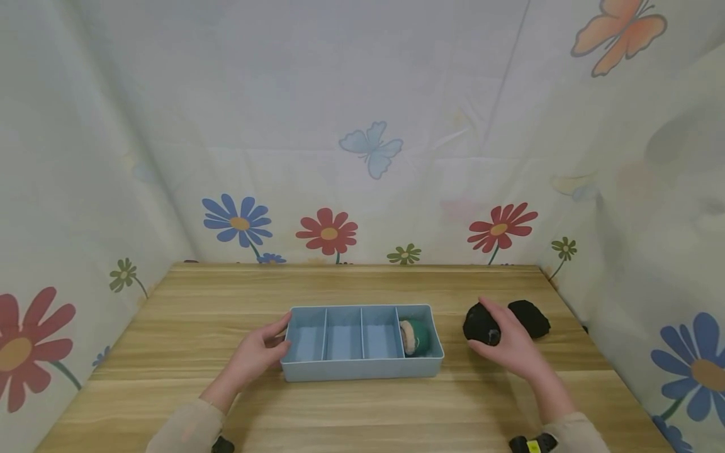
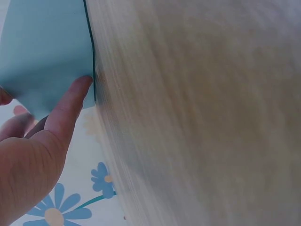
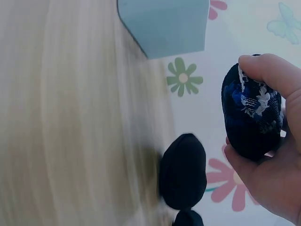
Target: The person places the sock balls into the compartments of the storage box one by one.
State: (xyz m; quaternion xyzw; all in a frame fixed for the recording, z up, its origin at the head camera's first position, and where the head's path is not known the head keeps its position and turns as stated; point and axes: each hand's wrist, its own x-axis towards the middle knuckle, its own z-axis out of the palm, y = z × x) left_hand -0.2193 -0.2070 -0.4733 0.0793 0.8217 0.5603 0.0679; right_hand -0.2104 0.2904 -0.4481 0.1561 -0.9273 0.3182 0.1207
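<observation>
Your right hand [image 1: 514, 347] grips a balled black sock [image 1: 480, 324] near the right edge of the tabletop [image 1: 362, 412]; likely soft, light, best held round its sides; your left hand [image 1: 256, 356], spread, touches the divided box [image 1: 362, 370].

the grip [image 3: 285, 169] holds a dark patterned bundle [image 3: 251, 113].

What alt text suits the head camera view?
The right hand holds a dark bundle near a second bundle on a wooden table; the left hand touches a divided blue tray with a green bundle in its rightmost section.
</observation>
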